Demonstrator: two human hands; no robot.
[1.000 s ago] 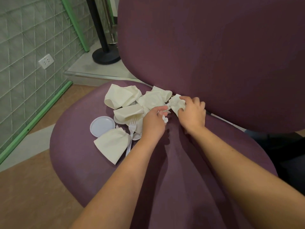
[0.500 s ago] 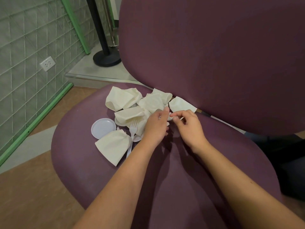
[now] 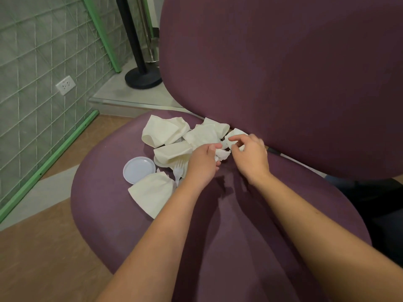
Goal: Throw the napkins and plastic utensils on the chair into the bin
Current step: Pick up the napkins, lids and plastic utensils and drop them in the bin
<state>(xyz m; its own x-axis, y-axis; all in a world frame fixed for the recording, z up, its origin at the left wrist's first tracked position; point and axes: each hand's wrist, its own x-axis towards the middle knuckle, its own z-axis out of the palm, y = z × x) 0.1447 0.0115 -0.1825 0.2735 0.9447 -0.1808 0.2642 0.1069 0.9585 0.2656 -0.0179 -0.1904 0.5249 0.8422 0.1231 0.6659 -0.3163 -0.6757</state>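
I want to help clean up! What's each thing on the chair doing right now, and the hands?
Left hand: grips a crumpled white wad.
Right hand: fingers curled at a napkin by the backrest; grip unclear.
Other napkins: lying loose, crumpled.
Plastic fork: lying among napkins, untouched.
Round lid: flat on the seat.

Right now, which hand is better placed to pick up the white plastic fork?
Left. The left hand sits right beside the fork, though it already holds a crumpled napkin. The right hand is farther off, at the napkin by the backrest.
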